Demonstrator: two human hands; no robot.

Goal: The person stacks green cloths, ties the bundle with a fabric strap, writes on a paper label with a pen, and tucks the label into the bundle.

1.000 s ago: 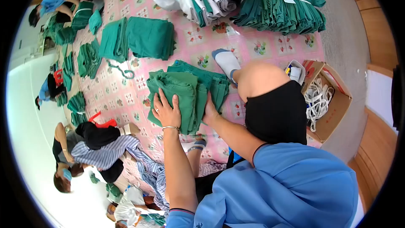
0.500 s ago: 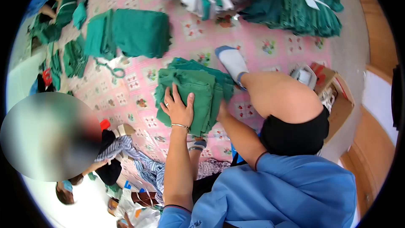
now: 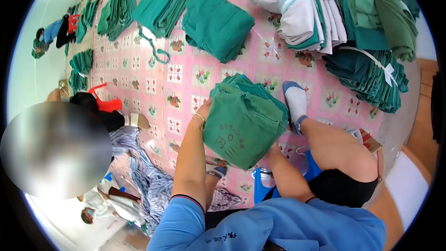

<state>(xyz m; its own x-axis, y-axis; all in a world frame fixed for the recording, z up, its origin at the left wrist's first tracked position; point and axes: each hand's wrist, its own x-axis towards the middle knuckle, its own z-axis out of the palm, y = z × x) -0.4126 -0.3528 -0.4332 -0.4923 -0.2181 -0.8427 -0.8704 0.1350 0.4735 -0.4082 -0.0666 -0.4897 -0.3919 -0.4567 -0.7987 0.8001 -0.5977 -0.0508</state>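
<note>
A stack of folded green cloths [image 3: 244, 125] is in front of me between my legs, with printed characters and a cross mark on its top face. My left hand [image 3: 204, 110] grips the stack's left edge; its fingers are mostly hidden behind the cloth. At the lower right edge, my right hand [image 3: 273, 150] holds the stack from the side and below, fingers out of sight. Just beyond lies a folded green bundle [image 3: 217, 24], with another folded green pile [image 3: 161, 8] to its left.
Tied bundles of white cloth [image 3: 304, 14] and green cloth [image 3: 371, 81] lie at the upper right. A pink patterned sheet [image 3: 186, 72] covers the floor. Striped cloth [image 3: 153, 181] and a red plastic item [image 3: 106, 101] are on the left, near other people. A cardboard box [image 3: 378, 151] stands beside my right knee.
My left hand has gone from flat on top of the stack to its left edge. The stack now appears turned and raised, its printed face showing. The view has shifted.
</note>
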